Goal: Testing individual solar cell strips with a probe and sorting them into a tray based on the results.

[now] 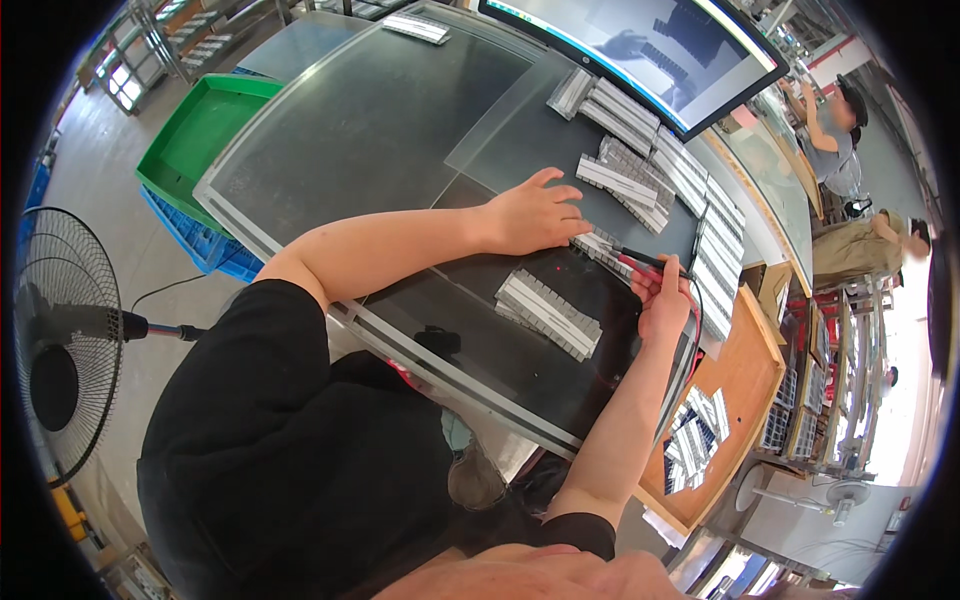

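Observation:
My left hand (540,213) reaches across the dark tabletop, its thumb side closed at the near end of a narrow grey-and-white segmented strip (606,252). Its outer fingers are raised and spread. In my right hand (662,297) are red and black test probes (643,262), pinched together and angled left, with their tips over that strip. Whether the tips touch it is too small to tell. Below my hands lies a small stack of similar strips (548,314). Another crossed stack (628,184) sits just beyond.
A monitor (640,50) stands at the back. Rows of strips (712,260) line the right side. A wooden tray (745,385) with jumbled strips (696,440) is at lower right. A green crate (200,140) and a fan (70,345) stand left. Other people (835,130) are at far right.

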{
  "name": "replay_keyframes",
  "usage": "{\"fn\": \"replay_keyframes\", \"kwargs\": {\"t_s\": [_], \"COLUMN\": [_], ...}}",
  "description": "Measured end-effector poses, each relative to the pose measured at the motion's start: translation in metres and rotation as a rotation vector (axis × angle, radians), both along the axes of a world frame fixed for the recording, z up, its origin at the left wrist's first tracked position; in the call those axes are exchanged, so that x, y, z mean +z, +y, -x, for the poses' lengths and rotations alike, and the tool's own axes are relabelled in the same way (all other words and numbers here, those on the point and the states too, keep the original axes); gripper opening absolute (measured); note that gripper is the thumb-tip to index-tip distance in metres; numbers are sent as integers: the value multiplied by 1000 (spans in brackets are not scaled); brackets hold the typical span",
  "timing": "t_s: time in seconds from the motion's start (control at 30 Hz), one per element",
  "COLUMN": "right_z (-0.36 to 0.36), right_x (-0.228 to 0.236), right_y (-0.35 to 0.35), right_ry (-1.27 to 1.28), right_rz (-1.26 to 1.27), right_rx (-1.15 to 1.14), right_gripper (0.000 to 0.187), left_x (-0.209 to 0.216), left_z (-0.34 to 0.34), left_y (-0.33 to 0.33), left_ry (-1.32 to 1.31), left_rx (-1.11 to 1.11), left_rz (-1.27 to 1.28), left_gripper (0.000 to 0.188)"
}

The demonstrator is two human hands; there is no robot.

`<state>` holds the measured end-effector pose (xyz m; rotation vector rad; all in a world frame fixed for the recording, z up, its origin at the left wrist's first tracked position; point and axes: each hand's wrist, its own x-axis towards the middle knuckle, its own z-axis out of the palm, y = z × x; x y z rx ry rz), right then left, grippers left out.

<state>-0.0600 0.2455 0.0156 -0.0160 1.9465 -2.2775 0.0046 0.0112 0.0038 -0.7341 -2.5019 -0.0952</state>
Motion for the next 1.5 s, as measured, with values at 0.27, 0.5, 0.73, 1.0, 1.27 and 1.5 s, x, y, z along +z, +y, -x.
{"fn": "replay_keyframes", "kwargs": {"t_s": [0.27, 0.5, 0.73, 1.0, 1.27, 1.5], "right_z": [1, -2, 0, -2, 9, 16], "right_x": [-1, 1, 0, 4, 1, 2], "right_y": [1, 1, -1, 2, 6, 16], "right_ry": [1, -5, -6, -17, 48, 107], "right_rz": [-8, -13, -6, 52, 200, 483], "right_rx": [15, 19, 24, -23, -195, -427], "right_gripper": [28, 28, 27, 26, 29, 28], "left_x": [-10, -12, -10, 0, 37, 119], "left_z": [7, 9, 14, 19, 46, 79], "left_y": [2, -3, -7, -4, 6, 68], "left_ry": [8, -109, -145, -128, -67, 40], "left_rx": [-22, -71, -60, -59, 8, 24], "left_rz": [-163, -361, -445, -433, -214, -121], "left_gripper": [17, 15, 19, 19, 20, 23]}}
